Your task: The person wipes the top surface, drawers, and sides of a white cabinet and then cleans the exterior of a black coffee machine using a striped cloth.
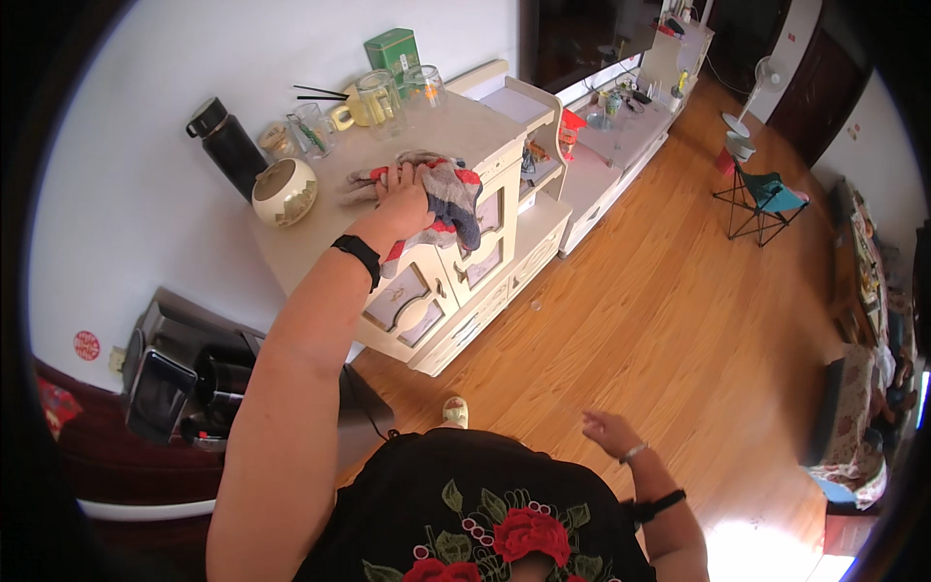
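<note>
My left hand (404,200) presses on a bunched grey, red and navy striped cloth (454,193) that lies on top of a cream wooden cabinet (327,247) and hangs over its front edge. Left of the cloth stands a round cream ceramic pot (285,192), with a black vacuum flask (227,149) tilted in view behind it. Glass mugs (380,100) and a green tin box (393,52) are farther back along the wall. My right hand (611,434) hangs over the wooden floor, touching nothing; its fingers look partly curled.
A low TV cabinet (582,174) with small items adjoins the cream cabinet on the right. A teal folding chair (771,193) and a white standing fan (767,76) stand farther off. Black appliances (164,393) are at lower left. A patterned sofa (847,422) lies at far right.
</note>
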Demonstrator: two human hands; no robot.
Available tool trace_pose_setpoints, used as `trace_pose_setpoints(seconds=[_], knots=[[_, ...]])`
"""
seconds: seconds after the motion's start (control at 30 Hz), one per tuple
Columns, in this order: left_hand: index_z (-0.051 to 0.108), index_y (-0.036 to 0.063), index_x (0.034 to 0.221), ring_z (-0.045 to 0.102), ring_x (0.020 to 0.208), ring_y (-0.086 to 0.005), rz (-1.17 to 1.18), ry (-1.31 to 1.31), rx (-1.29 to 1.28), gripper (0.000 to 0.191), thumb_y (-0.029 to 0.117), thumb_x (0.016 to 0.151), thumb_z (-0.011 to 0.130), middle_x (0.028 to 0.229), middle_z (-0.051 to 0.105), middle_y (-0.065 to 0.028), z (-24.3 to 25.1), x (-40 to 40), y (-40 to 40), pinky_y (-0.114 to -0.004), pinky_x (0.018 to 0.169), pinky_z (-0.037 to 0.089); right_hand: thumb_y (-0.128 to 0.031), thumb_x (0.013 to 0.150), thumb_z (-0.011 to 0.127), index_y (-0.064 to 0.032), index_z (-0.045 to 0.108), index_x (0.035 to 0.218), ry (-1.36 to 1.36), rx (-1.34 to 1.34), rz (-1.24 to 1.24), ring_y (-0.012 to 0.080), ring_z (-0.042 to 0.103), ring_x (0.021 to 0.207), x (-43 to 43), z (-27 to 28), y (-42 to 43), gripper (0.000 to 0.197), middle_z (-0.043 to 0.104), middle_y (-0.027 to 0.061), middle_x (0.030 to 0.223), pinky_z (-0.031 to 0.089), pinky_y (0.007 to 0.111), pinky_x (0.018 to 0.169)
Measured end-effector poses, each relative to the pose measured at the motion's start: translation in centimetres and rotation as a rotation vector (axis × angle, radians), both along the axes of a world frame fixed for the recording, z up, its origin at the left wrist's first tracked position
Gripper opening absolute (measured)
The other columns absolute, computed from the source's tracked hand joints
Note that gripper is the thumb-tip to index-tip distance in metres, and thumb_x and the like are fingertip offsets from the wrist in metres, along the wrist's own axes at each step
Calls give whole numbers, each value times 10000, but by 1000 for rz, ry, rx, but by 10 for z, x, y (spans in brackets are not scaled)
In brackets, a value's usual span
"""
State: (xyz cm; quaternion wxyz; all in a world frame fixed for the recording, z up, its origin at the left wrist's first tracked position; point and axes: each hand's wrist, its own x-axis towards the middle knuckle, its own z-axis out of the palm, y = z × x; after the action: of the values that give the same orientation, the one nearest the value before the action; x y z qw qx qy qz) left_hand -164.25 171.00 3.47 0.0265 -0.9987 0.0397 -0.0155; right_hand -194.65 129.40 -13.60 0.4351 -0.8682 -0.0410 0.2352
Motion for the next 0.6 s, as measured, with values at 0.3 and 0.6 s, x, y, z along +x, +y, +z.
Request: trace_pose_setpoints(seconds=[0.3,0.6], knots=[[317,20,1376,222,1359,-352,-343,-130,-195,816,39,640,669,1446,279,-179,2,-81,57,-439,1126,190,-258,816,660,6,587,1159,261,183,-97,197,645,883,-53,-48,-14,439,668,133,979,506,298,791],[578,13,1140,595,954,-150,145,-186,-1466,409,-99,769,445,1071,627,-83,9,-113,100,-272,835,483,-202,831,657,-24,572,1188,47,212,145,181,641,862,116,-12,46,408,661,116,988,503,281,775]])
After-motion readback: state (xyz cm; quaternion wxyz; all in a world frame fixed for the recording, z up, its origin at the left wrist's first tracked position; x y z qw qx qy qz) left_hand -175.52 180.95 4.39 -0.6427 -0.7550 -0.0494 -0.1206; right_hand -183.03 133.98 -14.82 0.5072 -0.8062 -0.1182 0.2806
